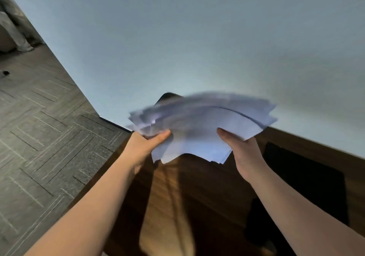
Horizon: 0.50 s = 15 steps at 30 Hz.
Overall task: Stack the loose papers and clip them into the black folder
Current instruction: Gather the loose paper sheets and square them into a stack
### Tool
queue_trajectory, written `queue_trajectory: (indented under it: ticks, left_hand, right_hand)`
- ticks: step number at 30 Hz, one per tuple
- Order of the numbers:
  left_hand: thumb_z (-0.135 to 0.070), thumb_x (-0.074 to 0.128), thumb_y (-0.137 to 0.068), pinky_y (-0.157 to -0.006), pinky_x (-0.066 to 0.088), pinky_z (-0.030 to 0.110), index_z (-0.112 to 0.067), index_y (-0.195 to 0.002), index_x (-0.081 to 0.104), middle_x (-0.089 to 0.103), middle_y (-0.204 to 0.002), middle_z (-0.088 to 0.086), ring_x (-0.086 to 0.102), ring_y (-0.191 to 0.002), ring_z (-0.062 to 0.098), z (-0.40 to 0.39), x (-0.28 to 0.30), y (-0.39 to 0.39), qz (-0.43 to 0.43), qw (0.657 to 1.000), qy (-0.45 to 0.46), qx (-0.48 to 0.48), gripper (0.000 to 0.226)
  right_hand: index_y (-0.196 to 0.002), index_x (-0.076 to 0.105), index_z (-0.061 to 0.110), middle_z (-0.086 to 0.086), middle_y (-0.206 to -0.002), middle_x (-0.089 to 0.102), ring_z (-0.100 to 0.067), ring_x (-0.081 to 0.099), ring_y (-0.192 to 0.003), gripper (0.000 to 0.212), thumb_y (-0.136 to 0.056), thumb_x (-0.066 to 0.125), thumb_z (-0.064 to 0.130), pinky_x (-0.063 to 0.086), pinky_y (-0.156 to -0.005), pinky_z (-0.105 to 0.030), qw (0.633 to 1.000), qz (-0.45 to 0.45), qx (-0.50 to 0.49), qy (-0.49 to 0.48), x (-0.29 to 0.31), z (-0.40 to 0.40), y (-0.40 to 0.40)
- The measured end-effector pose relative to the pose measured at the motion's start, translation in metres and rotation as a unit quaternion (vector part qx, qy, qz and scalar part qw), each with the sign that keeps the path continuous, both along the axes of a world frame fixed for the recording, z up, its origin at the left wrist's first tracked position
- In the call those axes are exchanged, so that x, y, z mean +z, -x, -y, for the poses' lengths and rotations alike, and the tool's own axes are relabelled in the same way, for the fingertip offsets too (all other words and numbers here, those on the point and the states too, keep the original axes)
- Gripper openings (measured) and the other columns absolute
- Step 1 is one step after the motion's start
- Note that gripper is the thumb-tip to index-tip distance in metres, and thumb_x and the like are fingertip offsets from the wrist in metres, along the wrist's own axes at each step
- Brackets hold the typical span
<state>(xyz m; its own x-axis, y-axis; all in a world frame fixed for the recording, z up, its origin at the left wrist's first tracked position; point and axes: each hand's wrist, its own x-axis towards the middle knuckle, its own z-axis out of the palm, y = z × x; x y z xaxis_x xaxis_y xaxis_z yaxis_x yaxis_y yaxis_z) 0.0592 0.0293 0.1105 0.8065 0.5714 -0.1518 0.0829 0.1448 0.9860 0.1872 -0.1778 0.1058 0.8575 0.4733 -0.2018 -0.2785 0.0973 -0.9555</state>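
Here, two hands, left hand and right hand, fingers pinching one blurred paper stack (uncountable), one black folder.

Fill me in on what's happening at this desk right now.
A person is holding a loose bunch of white papers above a wooden table, left hand gripping the left edge, right hand the right. The sheets are fanned out and uneven, not yet squared into a neat stack, and they are blurred. A black folder lies flat on the table to the right, untouched. Nothing is clipped in yet. A dark object shows behind the papers; what it is cannot be told.
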Motion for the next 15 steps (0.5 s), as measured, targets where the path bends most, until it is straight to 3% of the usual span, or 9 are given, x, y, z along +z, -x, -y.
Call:
queue_trajectory:
  ticks: [2, 4, 7, 10, 13, 15]
  left_hand:
    - [-0.028, 0.079, -0.074, -0.077, 0.055, 0.020, -0.030, -0.096, 0.069, 0.077, -0.093, -0.012, 0.072, -0.092, 0.006, 0.003, -0.005, 0.000, -0.052, 0.998, -0.042, 0.002, 0.024]
    - [-0.037, 0.080, -0.066, -0.083, 0.055, 0.026, -0.029, -0.100, 0.068, 0.075, -0.105, -0.006, 0.071, -0.099, 0.010, 0.006, -0.008, -0.002, -0.048, 0.999, -0.017, 0.005, 0.037]
    - [-0.039, 0.083, -0.057, -0.081, 0.056, 0.028, -0.024, -0.100, 0.070, 0.075, -0.107, -0.001, 0.072, -0.099, 0.014, 0.009, -0.006, -0.006, -0.032, 0.999, 0.028, 0.024, 0.047]
    - [-0.039, 0.084, -0.059, -0.081, 0.055, 0.024, -0.025, -0.100, 0.069, 0.074, -0.106, -0.003, 0.071, -0.098, 0.010, 0.007, 0.000, -0.009, -0.015, 0.999, 0.003, 0.040, 0.046]
    - [-0.048, 0.077, -0.069, -0.086, 0.054, 0.021, -0.016, -0.120, 0.057, 0.067, -0.113, -0.004, 0.064, -0.104, 0.008, 0.002, 0.005, -0.012, 0.024, 0.992, -0.048, 0.115, 0.064]
    - [-0.053, 0.061, -0.075, -0.094, 0.048, 0.025, -0.008, -0.132, 0.048, 0.062, -0.119, 0.004, 0.060, -0.113, 0.016, 0.000, 0.009, -0.015, 0.047, 0.986, -0.034, 0.155, 0.074]
  right_hand:
    - [-0.102, 0.068, 0.028, 0.003, -0.105, 0.073, -0.013, 0.069, -0.099, 0.032, -0.075, 0.077, 0.013, 0.054, -0.086, -0.032, 1.000, 0.001, -0.001, 0.000, -0.003, 0.001, 0.001]
    - [-0.109, 0.066, 0.028, 0.003, -0.108, 0.073, -0.012, 0.068, -0.100, 0.038, -0.075, 0.077, 0.015, 0.054, -0.082, -0.028, 1.000, 0.007, 0.011, 0.000, -0.004, 0.000, 0.002]
    - [-0.108, 0.065, 0.028, 0.007, -0.102, 0.075, -0.010, 0.070, -0.098, 0.037, -0.077, 0.075, 0.012, 0.055, -0.077, -0.023, 1.000, 0.018, 0.020, -0.005, -0.002, -0.002, 0.001]
    - [-0.103, 0.066, 0.030, 0.010, -0.096, 0.075, -0.008, 0.070, -0.094, 0.034, -0.075, 0.076, 0.013, 0.054, -0.076, -0.023, 0.999, 0.027, 0.024, -0.001, 0.001, -0.003, -0.004]
    - [-0.103, 0.067, 0.029, 0.008, -0.099, 0.075, -0.009, 0.070, -0.095, 0.034, -0.074, 0.077, 0.013, 0.053, -0.077, -0.024, 0.999, 0.033, 0.014, 0.004, 0.003, -0.002, -0.008]
    - [-0.104, 0.067, 0.027, 0.006, -0.101, 0.075, -0.011, 0.070, -0.096, 0.035, -0.074, 0.077, 0.012, 0.054, -0.078, -0.024, 0.999, 0.040, 0.007, 0.007, 0.004, -0.003, -0.010]
